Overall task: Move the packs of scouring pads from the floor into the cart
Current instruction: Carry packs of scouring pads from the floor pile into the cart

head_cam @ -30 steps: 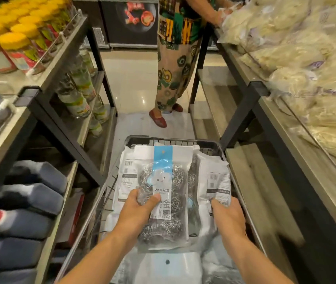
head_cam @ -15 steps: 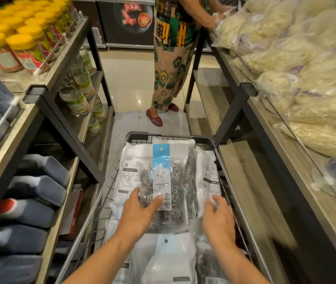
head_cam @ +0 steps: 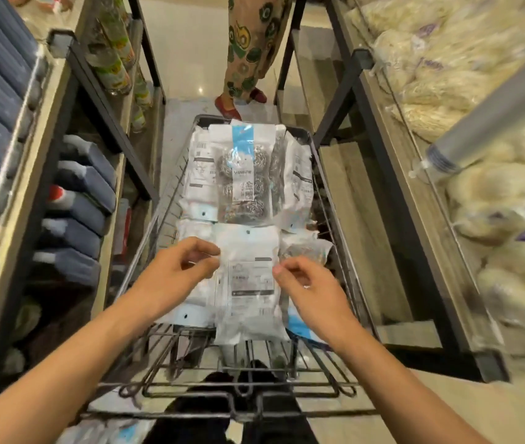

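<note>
Packs of steel scouring pads in clear-and-white plastic bags fill the black wire shopping cart (head_cam: 331, 200), laid flat in rows. Front-facing pack with a blue header strip and three silver coils (head_cam: 244, 174) lies at the cart's far end, flanked by back-side-up white packs. Nearer pack, white label side up (head_cam: 248, 274), sits in the cart's middle, overlapping its neighbours. Left hand (head_cam: 171, 274) hovers over the cart's left half, fingers loosely curled, thumb and forefinger tips close together at the near pack's left edge; cannot tell whether they pinch the film or only touch it. Right hand (head_cam: 306, 283) hovers over the cart's right half, fingers curled inward, fingertips at the same pack's right edge; contact unclear too. More packs (head_cam: 104, 432) lie on the floor below the cart's near left corner, blurred. Dark blue bottles on wooden shelves (head_cam: 75, 200) stand left of the cart; pale bagged noodles (head_cam: 446, 75) on shelves right of it. Another person's patterned trousers and red shoes (head_cam: 229, 105) stand beyond the cart's far end.
</note>
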A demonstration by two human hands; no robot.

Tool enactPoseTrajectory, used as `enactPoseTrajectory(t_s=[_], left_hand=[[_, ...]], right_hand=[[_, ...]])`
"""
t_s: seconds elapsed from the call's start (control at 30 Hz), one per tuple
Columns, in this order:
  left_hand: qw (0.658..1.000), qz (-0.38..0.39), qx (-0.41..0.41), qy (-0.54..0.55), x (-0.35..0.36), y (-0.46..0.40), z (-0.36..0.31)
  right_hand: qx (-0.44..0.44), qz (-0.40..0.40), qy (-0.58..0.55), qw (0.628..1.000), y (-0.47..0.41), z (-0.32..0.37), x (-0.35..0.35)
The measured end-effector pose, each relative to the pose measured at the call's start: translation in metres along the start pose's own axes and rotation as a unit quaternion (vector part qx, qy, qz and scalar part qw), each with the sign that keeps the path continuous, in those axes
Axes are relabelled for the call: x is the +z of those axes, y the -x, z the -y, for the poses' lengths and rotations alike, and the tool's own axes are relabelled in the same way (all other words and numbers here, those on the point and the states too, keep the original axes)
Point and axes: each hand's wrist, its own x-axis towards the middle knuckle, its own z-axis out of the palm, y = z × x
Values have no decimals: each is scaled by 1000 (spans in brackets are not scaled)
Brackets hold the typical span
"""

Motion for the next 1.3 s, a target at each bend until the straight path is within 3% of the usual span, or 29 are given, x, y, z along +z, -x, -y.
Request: enactPoseTrajectory(t_s=[0.1, 0.27, 0.43, 0.63, 0.93, 1.3], left_hand=[[1000, -6, 3, 7, -8, 46, 8], [997, -57, 10, 56, -16, 99, -1], [995, -80, 27, 61, -18, 157, -19], [973, -206, -15, 101, 3, 252, -5], [854, -440, -102, 259, 68, 399, 56], [672, -613, -213, 356, 141, 590, 183]], right_hand=[[-4, -36, -55, 998, 46, 7, -15], [-25, -14, -40, 999, 95, 28, -45], [-40, 44, -51, 997, 115, 41, -52], [-85, 142, -34, 986, 123, 47, -74], [-155, 344, -2, 926, 169, 65, -4], [-223, 515, 120, 819, 299, 63, 142]])
